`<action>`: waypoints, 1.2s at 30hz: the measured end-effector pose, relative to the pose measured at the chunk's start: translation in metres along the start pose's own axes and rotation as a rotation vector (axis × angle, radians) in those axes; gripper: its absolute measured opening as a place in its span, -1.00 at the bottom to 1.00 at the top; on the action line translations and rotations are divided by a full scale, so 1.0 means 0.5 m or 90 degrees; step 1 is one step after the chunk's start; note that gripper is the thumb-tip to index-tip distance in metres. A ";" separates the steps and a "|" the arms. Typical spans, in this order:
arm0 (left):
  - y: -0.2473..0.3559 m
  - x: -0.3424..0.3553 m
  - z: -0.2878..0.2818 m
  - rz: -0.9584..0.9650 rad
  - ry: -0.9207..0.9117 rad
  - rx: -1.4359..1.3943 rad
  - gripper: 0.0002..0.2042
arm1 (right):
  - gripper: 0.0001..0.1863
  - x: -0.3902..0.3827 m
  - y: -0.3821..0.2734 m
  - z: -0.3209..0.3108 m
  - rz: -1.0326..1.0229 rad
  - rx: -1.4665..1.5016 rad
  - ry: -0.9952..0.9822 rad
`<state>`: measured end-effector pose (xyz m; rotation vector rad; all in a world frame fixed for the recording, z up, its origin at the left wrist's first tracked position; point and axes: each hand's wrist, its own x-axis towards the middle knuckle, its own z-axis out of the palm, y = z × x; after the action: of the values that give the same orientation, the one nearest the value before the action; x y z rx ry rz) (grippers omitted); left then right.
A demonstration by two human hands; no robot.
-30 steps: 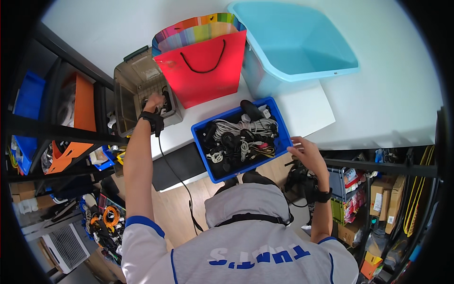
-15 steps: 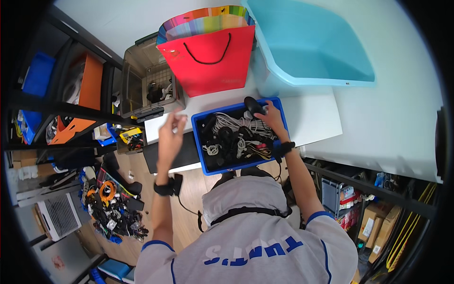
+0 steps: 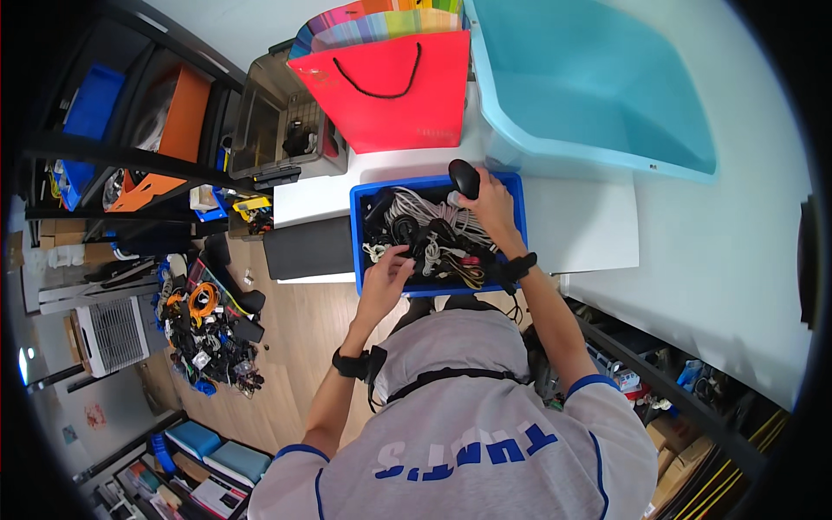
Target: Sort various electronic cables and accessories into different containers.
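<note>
In front of me a blue bin (image 3: 355,227) holds grey, white and black cables. My right hand (image 3: 492,211) is closed over its far right part, gripping a glossy black oval thing (image 3: 465,178) shaped like a computer mouse. A small pale piece shows by my right thumb; its kind is unclear. My left hand (image 3: 386,282) is over the bin's near left edge, fingers apart, close to the black cables (image 3: 406,230). Nothing shows between the left fingers. Behind them lies a bundle of grey cables (image 3: 418,204).
Behind the bin stand a red paper bag (image 3: 403,100), a grey see-through box (image 3: 260,130) and a large light-blue tub (image 3: 598,104), around the white table (image 3: 589,225). A black flat panel (image 3: 308,249) lies left. A cable heap (image 3: 212,334) sits on the floor.
My left hand has come down from left of the bin to its near left edge. My right hand still grips the black mouse-shaped thing, now tilted more upright.
</note>
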<state>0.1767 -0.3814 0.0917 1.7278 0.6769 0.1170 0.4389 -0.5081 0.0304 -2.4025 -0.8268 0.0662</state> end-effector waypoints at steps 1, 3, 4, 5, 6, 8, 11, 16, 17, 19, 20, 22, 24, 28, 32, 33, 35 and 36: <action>0.002 0.007 0.013 -0.006 -0.035 -0.007 -0.68 | -0.34 -0.006 -0.004 -0.022 0.000 0.002 -0.002; 0.013 0.016 0.040 -0.050 -0.102 -0.060 -0.69 | -0.33 -0.022 -0.010 -0.069 -0.051 0.036 -0.012; 0.019 0.020 0.052 -0.088 -0.145 -0.100 -0.69 | -0.30 -0.031 -0.023 -0.101 -0.061 0.067 -0.006; 0.027 0.023 0.063 -0.126 -0.187 -0.140 -0.69 | -0.30 -0.037 -0.034 -0.130 -0.061 0.069 -0.007; 0.041 0.029 0.075 -0.125 -0.190 -0.139 -0.69 | -0.28 -0.043 -0.041 -0.163 -0.069 0.095 0.012; 0.073 0.036 0.093 -0.212 -0.303 -0.173 -0.58 | -0.25 -0.052 -0.059 -0.219 -0.079 0.124 0.028; 0.104 0.041 0.124 -0.247 -0.371 -0.298 -0.43 | -0.23 -0.068 -0.086 -0.296 -0.023 0.229 0.013; 0.166 0.085 0.152 -0.427 -0.433 -0.834 -0.24 | -0.30 -0.100 -0.116 -0.357 0.030 0.629 0.026; 0.172 0.088 0.156 -0.424 -0.433 -0.834 -0.24 | -0.31 -0.107 -0.116 -0.362 0.030 0.685 0.028; 0.188 0.095 0.168 -0.313 -0.335 -0.805 -0.34 | -0.32 -0.119 -0.106 -0.374 0.033 0.705 0.014; 0.189 0.099 0.168 -0.240 -0.340 -0.782 -0.46 | -0.32 -0.123 -0.098 -0.379 0.044 0.711 -0.001; 0.221 0.096 0.160 -0.202 -0.309 -0.736 -0.48 | -0.32 -0.131 -0.090 -0.394 0.069 0.716 -0.035; 0.257 0.086 0.157 -0.139 -0.281 -0.662 -0.53 | -0.32 -0.137 -0.077 -0.402 0.095 0.714 -0.072; 0.303 0.059 0.146 -0.115 -0.269 -0.523 -0.50 | -0.31 -0.142 -0.059 -0.388 0.142 0.744 -0.145; 0.314 0.031 0.164 -0.102 -0.235 -0.373 -0.37 | -0.29 -0.150 -0.052 -0.364 0.110 0.702 -0.157; 0.320 0.026 0.164 -0.106 -0.250 -0.312 -0.29 | -0.29 -0.151 -0.060 -0.362 0.099 0.710 -0.167; 0.310 0.010 0.182 0.007 -0.205 -0.276 -0.18 | -0.27 -0.153 -0.077 -0.366 0.061 0.593 -0.156; 0.323 0.001 0.178 -0.019 -0.210 -0.310 -0.11 | -0.23 -0.151 -0.080 -0.369 0.056 0.543 -0.169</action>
<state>0.2754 -0.4760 0.2153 1.2300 0.3888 -0.0254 0.3980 -0.6218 0.1939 -1.6287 -0.6250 0.6479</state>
